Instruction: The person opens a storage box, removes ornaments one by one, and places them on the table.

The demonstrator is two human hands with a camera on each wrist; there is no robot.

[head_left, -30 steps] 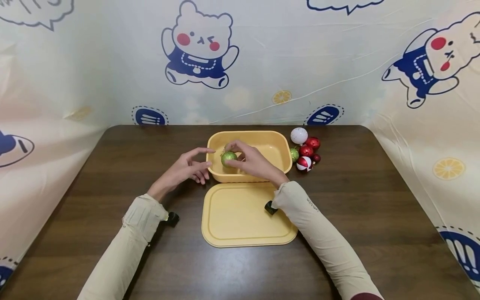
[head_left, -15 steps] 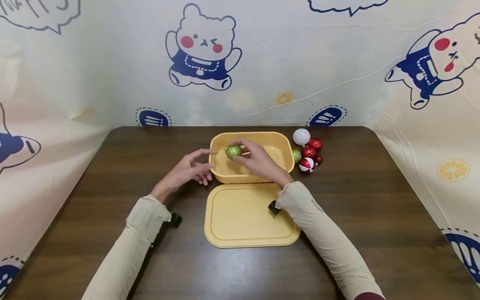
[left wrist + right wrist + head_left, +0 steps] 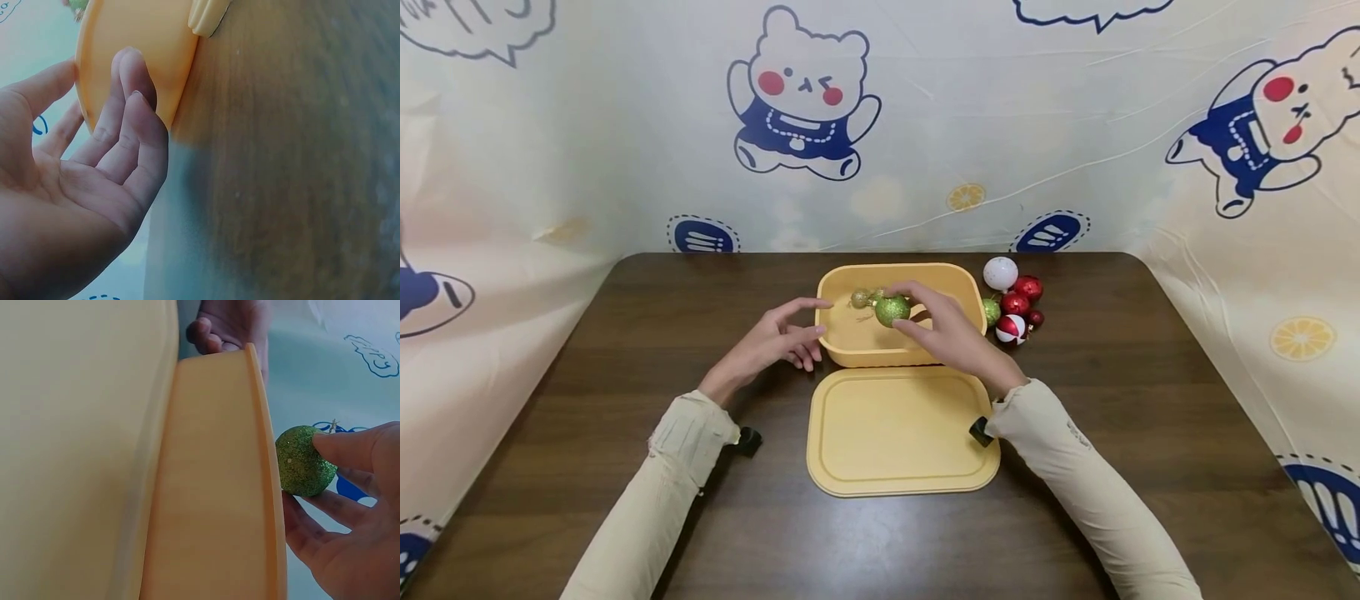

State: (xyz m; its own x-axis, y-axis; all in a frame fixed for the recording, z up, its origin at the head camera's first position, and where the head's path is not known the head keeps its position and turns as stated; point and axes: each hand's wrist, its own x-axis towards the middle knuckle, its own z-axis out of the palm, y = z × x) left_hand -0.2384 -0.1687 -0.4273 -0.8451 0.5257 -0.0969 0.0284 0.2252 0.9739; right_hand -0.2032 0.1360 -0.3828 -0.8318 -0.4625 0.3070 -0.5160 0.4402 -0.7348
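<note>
My right hand [image 3: 955, 337] pinches a green glittery Christmas bauble [image 3: 892, 311] between thumb and fingers, above the inside of a yellow plastic box [image 3: 887, 358]. In the right wrist view the bauble [image 3: 303, 464] shows past the box's rim, clear of it. My left hand [image 3: 766, 343] rests at the box's left end, thumb and index finger extended to the rim; the left wrist view shows its other fingers loosely bent. Small gold baubles [image 3: 860, 298] lie inside the box, partly hidden behind the green one.
A flat yellow lid [image 3: 902, 433] lies on the dark wooden table [image 3: 1075, 450], in front of the box. Right of the box sits a cluster of baubles: white [image 3: 1001, 273], red [image 3: 1027, 288], green [image 3: 991, 312] and red-and-white [image 3: 1011, 329]. A printed cloth backdrop [image 3: 917, 108] hangs behind.
My right hand has moved rightward over the box with the green bauble, bringing the small gold baubles into view. My left hand has stayed at the box's left end.
</note>
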